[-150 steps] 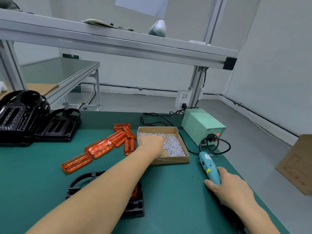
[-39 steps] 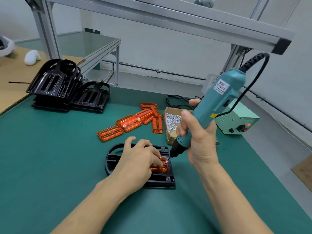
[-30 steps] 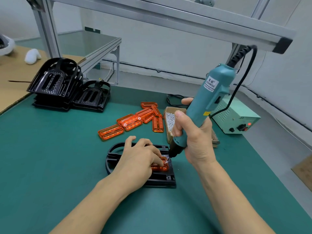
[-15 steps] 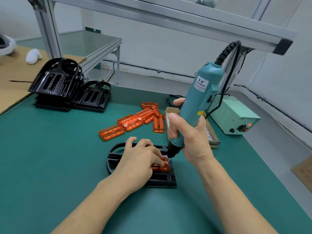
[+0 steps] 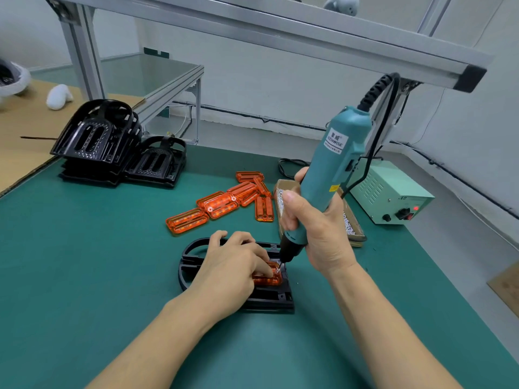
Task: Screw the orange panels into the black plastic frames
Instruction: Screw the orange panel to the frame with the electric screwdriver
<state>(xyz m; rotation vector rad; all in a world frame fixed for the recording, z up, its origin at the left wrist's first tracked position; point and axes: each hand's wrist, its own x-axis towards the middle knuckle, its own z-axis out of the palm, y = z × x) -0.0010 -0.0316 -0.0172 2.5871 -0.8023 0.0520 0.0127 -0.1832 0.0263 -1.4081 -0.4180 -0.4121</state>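
A black plastic frame [image 5: 269,300] lies on the green mat in front of me, with an orange panel [image 5: 268,279] seated in it. My left hand [image 5: 233,265] rests over the frame and its fingertips pinch a small screw at the panel's right end. My right hand [image 5: 317,231] grips a teal electric screwdriver [image 5: 334,169], held nearly upright; its bit tip meets the screw at the panel's right end. Most of the panel is hidden under my left hand.
Several loose orange panels [image 5: 224,203] lie behind the frame. A cardboard box of screws [image 5: 351,228] sits behind my right hand, beside a green power supply [image 5: 390,192]. Stacked black frames [image 5: 112,147] stand at the far left. An aluminium beam [image 5: 280,29] runs overhead.
Five seconds ago my left hand was in the screw box and the screwdriver lay on the mat. Over the last second the screwdriver has tilted more upright, tip staying at the panel.
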